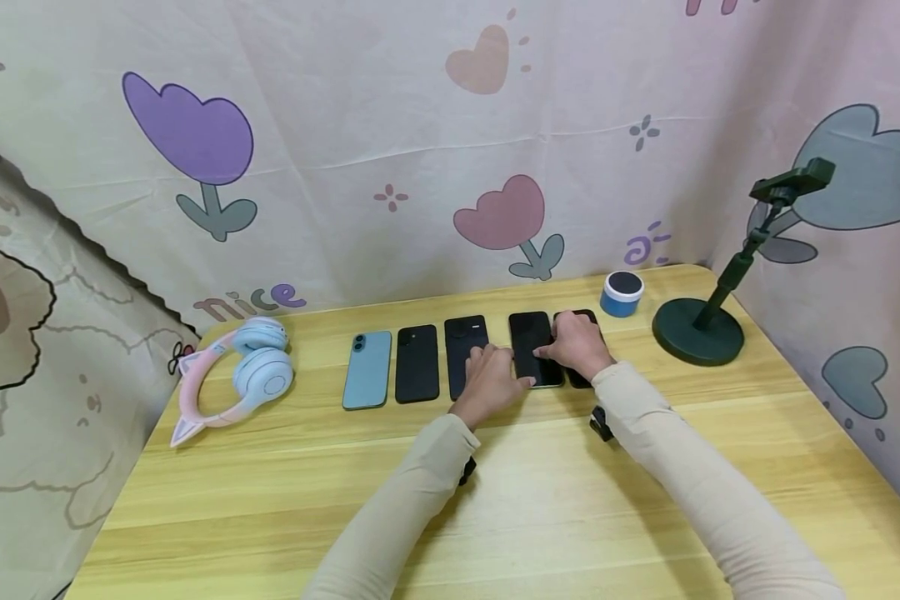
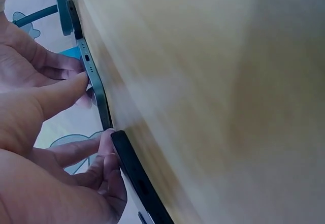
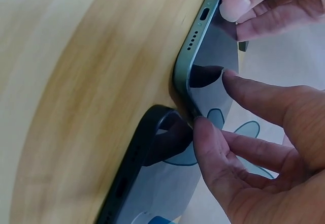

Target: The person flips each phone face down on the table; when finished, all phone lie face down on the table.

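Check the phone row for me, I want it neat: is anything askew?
The black glossy phone under both hands sits lower than its neighbours, its near end sticking out of the row. Nothing else stands out.

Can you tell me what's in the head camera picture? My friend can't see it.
Two hands, left hand and right hand, touch a black phone in a row of five phones on a wooden table. Cat-ear headphones lie at the left; a small blue speaker and a stand are at the right.
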`<state>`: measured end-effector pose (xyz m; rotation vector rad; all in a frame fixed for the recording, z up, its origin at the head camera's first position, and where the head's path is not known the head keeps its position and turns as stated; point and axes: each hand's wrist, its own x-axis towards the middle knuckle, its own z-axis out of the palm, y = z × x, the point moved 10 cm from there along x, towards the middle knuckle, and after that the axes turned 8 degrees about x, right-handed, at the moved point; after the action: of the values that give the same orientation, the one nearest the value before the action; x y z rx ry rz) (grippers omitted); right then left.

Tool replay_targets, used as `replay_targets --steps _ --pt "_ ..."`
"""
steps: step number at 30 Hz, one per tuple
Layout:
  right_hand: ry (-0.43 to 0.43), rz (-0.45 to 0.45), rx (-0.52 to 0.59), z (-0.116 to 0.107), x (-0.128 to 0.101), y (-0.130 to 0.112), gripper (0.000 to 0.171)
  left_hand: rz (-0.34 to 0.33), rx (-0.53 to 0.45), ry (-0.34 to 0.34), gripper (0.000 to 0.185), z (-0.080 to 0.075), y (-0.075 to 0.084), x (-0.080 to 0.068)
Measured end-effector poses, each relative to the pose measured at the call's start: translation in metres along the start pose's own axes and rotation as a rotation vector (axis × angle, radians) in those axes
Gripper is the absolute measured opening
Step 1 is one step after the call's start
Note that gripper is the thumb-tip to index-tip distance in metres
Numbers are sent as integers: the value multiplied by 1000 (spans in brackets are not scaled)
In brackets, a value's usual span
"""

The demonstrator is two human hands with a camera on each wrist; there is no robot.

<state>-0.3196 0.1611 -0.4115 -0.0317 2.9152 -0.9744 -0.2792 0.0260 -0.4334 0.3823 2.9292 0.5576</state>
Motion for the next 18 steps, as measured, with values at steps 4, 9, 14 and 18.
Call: replay_targets --steps 4,9,14,18 --pt "-11 5 2 2 1 -1 34 -25 -42 0 47 0 -2 0" --pt "-23 -1 15 3 2 -3 45 -45 -87 18 41 -1 -4 0" --pt "-31 -7 39 3 1 -5 52 -62 -139 24 41 -2 -6 0" --pt "-53 -1 66 5 1 -5 55 -68 -168 33 39 -5 -7 -2"
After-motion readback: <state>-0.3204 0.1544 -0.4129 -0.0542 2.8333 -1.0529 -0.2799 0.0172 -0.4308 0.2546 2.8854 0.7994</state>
